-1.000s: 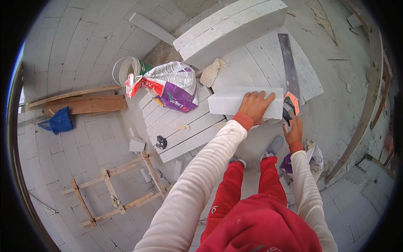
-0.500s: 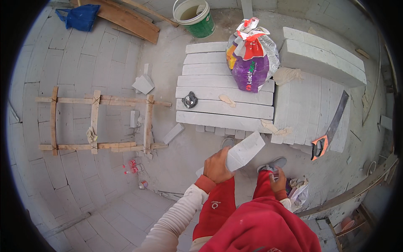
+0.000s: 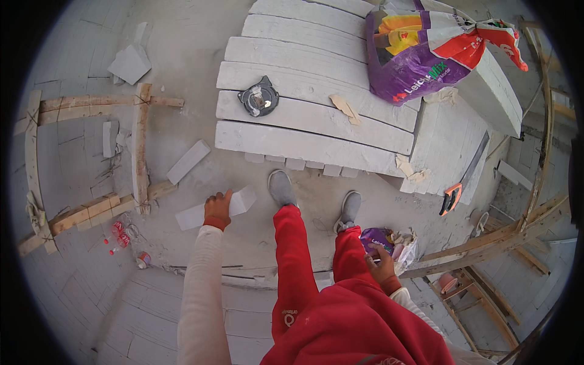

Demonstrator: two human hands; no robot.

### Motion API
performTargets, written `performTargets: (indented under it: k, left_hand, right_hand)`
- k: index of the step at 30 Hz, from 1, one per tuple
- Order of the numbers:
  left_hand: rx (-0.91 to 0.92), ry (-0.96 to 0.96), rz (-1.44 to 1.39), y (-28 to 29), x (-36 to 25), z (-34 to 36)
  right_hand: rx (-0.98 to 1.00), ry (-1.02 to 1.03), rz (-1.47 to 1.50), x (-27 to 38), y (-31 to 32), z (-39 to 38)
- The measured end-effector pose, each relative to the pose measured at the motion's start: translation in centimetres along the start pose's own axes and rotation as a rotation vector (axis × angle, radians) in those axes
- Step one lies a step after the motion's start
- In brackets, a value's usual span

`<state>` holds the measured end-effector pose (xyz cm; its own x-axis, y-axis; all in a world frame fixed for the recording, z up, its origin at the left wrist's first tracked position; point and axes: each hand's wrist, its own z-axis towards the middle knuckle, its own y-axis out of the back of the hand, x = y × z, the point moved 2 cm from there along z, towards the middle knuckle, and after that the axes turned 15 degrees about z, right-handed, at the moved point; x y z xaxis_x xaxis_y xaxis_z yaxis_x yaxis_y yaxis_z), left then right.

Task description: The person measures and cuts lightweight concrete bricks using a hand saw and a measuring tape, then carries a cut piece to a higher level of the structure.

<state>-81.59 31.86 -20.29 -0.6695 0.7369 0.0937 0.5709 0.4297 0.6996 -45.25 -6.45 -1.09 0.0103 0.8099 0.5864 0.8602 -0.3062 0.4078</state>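
My left hand (image 3: 218,210) is closed over a white aerated concrete block (image 3: 244,199), low by the floor to the left of my shoes. White block surface shows on both sides of the hand; whether it is one piece or two I cannot tell. My right hand (image 3: 382,266) is by my right thigh, fingers curled, with a small pale thing (image 3: 369,250) at the fingertips, too small to name. Just beyond it lies a crumpled purple and white bag (image 3: 403,244).
Ahead stands a stack of long white blocks (image 3: 316,135) bearing a black tape measure (image 3: 258,97) and a purple mortar bag (image 3: 406,73). A handsaw (image 3: 451,199) lies right. On the left are a wooden frame (image 3: 141,146), a loose block (image 3: 188,162) and red-capped plastic bottles (image 3: 120,234).
My left hand has carried the block down and left, from in front of my legs to near the floor. The view has shifted closer over the stack. My right hand stays by my thigh.
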Motion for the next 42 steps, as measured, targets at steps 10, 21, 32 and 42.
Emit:
performTargets:
  k: [10, 21, 32, 42]
  left_hand:
    - [-0.041, 0.182, 0.022, -5.9, 4.0, 5.9]
    - [-0.151, 0.351, -0.404, -3.4, 2.1, 7.4]
    - [-0.572, 0.567, -1.598, 14.9, 4.2, 9.3]
    - [-0.683, 0.506, -1.07, 30.0, -10.8, 9.5]
  right_hand:
    - [0.084, -0.088, -0.096, 5.6, -4.1, 3.6]
    - [0.068, -0.095, 0.003, 6.2, -4.3, 6.0]
    - [0.027, -0.119, 0.246, 5.1, -2.3, 10.8]
    - [-0.085, -0.016, 0.453, 0.4, 9.3, 12.7]
